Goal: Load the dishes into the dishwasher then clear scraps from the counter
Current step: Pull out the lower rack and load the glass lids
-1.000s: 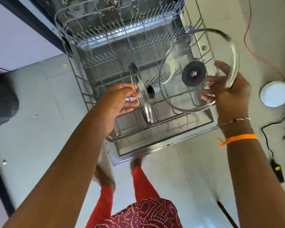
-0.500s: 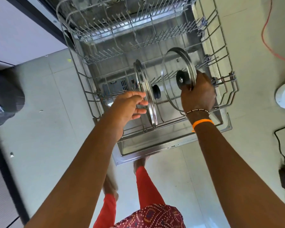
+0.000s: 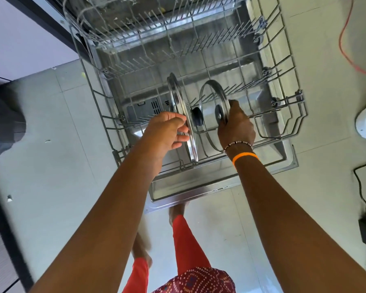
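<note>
Standing over the pulled-out lower rack (image 3: 292, 115) of the dishwasher (image 3: 220, 187), you held two glass lids on edge among its tines; your right hand (image 3: 236, 125) grasped the right lid (image 3: 209, 98) around its black knob — fingers curled behind the glass; your left hand (image 3: 167, 132) gripped the rim of the left lid (image 3: 178, 102), thumb uppermost; the lids stood near each other, roughly parallel — apart; an orange band (image 3: 244, 156) circled your right wrist.

Bright, even daylight; wide-angle bending at edges, slight motion blur.
</note>
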The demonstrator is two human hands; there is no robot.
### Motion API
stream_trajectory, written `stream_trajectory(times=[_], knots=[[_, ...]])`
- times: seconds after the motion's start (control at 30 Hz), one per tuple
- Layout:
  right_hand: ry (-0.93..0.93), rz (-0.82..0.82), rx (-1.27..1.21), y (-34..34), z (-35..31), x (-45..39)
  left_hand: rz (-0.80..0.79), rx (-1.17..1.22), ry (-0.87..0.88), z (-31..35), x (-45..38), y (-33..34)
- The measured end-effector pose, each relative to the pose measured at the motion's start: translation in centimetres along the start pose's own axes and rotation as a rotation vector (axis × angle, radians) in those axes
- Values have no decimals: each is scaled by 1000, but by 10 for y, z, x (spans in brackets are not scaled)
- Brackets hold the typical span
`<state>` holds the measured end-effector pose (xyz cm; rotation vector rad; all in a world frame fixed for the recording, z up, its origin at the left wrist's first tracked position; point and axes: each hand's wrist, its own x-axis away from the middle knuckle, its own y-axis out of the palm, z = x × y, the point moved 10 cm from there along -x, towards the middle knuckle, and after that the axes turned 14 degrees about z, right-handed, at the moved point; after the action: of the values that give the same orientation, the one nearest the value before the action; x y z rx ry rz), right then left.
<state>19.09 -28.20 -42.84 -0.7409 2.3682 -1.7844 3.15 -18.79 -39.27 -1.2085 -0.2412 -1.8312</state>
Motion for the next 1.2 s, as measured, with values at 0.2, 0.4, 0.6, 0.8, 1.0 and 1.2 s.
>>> stream_trajectory(times=[0.2, 0.4, 0.6, 0.8, 1.0, 1.2], knots=[[-93, -150, 100, 11, -17, -33, -10, -25, 20, -2, 4, -4], [-156, -172, -39, -14, -34, -19, -39, -17, 14, -4, 16, -20], [-99, -217, -456, -30, -86, 49, 0, 79, 0, -4, 26, -60], [-156, -379, -537, -15, -169, 122, 137, 233, -14, -5, 45, -135], [-264, -511, -576, -13, -298, 202, 313, 512, 30, -24, 71, -288], [-409, -620, -638, -29, -439, 301, 543, 799, 60, -37, 115, -449]])
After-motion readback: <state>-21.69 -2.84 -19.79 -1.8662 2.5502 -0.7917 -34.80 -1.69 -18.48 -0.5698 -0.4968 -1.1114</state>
